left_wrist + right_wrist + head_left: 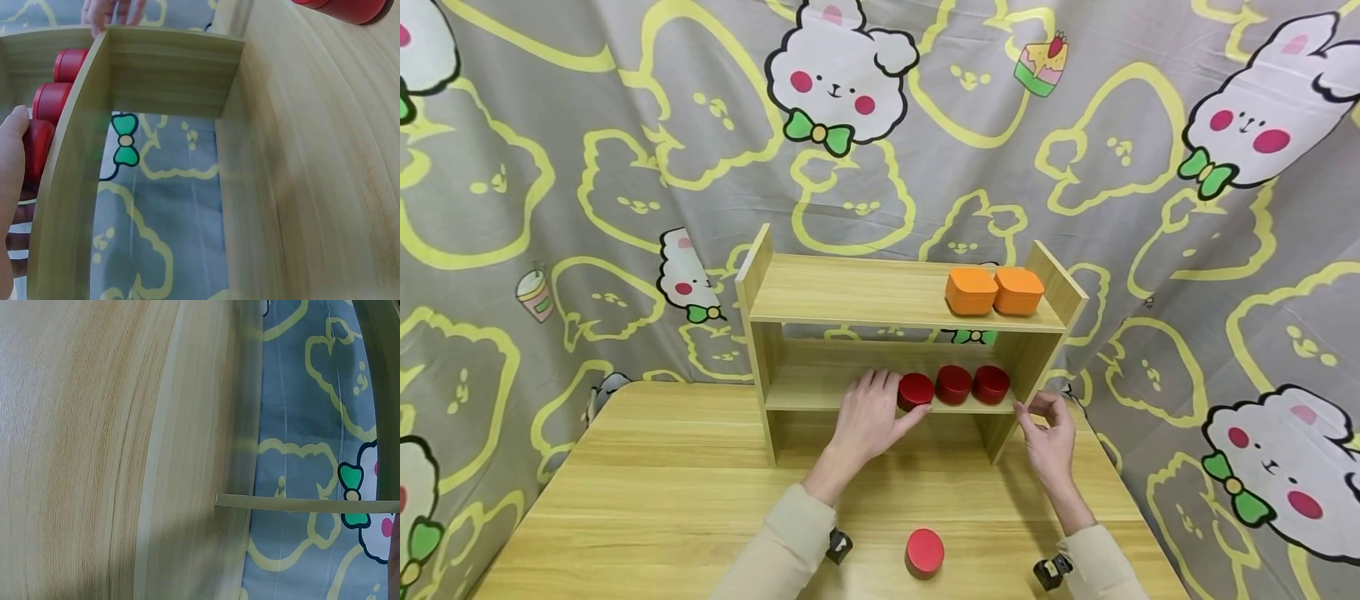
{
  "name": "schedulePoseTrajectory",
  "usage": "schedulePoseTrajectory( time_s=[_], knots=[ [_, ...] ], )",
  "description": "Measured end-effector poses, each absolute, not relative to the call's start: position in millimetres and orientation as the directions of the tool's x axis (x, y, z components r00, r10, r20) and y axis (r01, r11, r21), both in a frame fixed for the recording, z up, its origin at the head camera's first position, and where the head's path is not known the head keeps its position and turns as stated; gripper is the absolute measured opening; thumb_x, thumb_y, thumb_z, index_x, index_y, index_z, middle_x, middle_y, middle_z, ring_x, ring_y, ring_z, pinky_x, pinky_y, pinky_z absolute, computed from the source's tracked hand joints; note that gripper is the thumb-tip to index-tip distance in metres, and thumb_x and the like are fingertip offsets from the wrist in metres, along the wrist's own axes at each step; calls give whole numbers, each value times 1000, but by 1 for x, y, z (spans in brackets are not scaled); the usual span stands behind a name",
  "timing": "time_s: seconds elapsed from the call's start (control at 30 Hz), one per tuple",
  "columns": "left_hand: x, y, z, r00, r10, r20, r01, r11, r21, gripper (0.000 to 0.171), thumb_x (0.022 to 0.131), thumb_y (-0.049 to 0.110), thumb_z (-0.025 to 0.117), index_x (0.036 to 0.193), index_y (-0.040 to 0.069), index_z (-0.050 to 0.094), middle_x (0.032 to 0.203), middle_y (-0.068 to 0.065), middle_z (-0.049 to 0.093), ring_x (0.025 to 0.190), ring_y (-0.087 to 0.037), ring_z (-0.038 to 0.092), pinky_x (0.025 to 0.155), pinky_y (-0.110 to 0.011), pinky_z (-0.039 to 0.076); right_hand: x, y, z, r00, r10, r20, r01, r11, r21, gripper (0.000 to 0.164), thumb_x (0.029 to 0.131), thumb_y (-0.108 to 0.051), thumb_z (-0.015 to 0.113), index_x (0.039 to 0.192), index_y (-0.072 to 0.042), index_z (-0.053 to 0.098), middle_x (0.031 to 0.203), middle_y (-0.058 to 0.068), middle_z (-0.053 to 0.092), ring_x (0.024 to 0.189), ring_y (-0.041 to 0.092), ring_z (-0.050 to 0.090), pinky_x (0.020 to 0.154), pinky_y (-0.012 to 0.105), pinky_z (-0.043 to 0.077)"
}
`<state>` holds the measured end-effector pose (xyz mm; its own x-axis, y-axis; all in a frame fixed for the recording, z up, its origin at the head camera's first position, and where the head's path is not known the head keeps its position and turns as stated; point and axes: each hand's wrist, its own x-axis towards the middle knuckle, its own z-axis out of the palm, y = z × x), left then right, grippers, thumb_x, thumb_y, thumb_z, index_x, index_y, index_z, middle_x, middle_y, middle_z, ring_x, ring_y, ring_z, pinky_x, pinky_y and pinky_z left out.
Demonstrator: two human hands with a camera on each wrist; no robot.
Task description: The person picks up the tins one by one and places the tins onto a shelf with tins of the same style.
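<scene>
On the middle shelf (808,387), the left hand (868,417) clamps the leftmost red container (916,388), seemingly aligning its row; the right hand (1051,440) touches the right panel (1033,358), perhaps steadying it, grip unclear.

Round red container (916,390), leftmost of three, on lower shelf (811,396) of upright wooden rack (1057,285)

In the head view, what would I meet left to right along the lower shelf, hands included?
Left hand, leftmost round red container, middle round red container, rightmost round red container, right hand.
</scene>
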<state>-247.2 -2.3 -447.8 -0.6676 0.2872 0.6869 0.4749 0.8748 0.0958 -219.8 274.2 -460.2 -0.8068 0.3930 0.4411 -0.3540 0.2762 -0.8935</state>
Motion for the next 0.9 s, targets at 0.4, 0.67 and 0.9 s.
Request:
schedulePoseTrajectory(
  time_s=[0.4, 0.67, 0.9],
  knots=[
    [-251, 2, -449, -670, 272, 691, 451, 888, 87, 59, 84, 71, 54, 93, 14, 65, 86, -1, 66, 82, -20, 62, 65, -33, 51, -221, 277, -461, -812, 394, 430, -344, 271, -899, 27, 83, 1, 72, 104, 8, 57, 85, -5, 61, 79, 2, 61, 58, 12, 50],
    [-253, 5, -447, -676, 261, 689, 437, 895, 89, 58, 84, 69, 57, 95, 13, 66, 87, -2, 67, 82, -21, 62, 63, -34, 50, -222, 277, -462, -813, 387, 435, -354, 265, -897, 27, 83, 1, 72, 104, 8, 57, 85, -5, 61, 80, 3, 61, 58, 12, 51],
    [-255, 6, -447, -677, 266, 686, 422, 904, 66, 59, 83, 69, 57, 96, 12, 67, 88, -4, 68, 84, -23, 63, 64, -36, 51, -222, 278, -463, -811, 382, 444, -366, 261, -893, 27, 82, 2, 71, 104, 9, 57, 86, -5, 61, 80, 3, 62, 58, 12, 51]
  ],
)
